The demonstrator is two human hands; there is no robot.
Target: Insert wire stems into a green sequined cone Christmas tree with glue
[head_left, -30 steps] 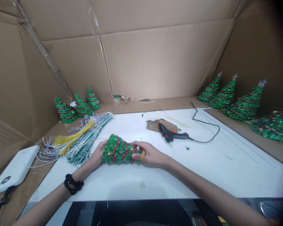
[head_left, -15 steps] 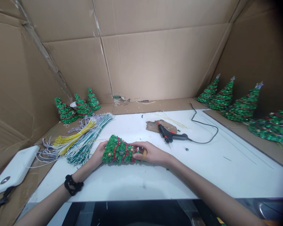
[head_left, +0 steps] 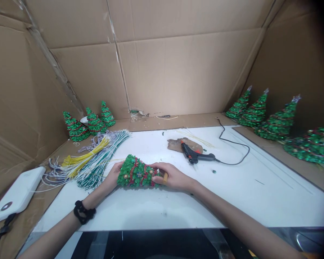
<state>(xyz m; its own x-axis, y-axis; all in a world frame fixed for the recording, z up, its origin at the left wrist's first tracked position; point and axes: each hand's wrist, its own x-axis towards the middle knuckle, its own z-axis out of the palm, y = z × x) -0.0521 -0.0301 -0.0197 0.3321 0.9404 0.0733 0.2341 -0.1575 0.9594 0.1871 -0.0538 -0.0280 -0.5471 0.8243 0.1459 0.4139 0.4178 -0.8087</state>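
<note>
Brown cardboard walls [head_left: 189,72] boxed the whole space in, creased and scuffed along the seams! Inside spread the white worktop [head_left: 140,212], dotted with specks, cardboard strips [head_left: 151,125] bordering it. Tied wire bundles [head_left: 85,154], yellow and green-and-white, sprawled over its left edge. And there, over the near middle, a glittering Christmas tree [head_left: 136,173] lay sideways, the left hand [head_left: 112,177] gripping its broad end, the right hand [head_left: 174,176] clasping the narrow one! Beyond, a black glue gun [head_left: 188,151] rested on a ragged cardboard scrap [head_left: 174,144]; just nearer sat one tiny green crumb [head_left: 214,171].
</note>
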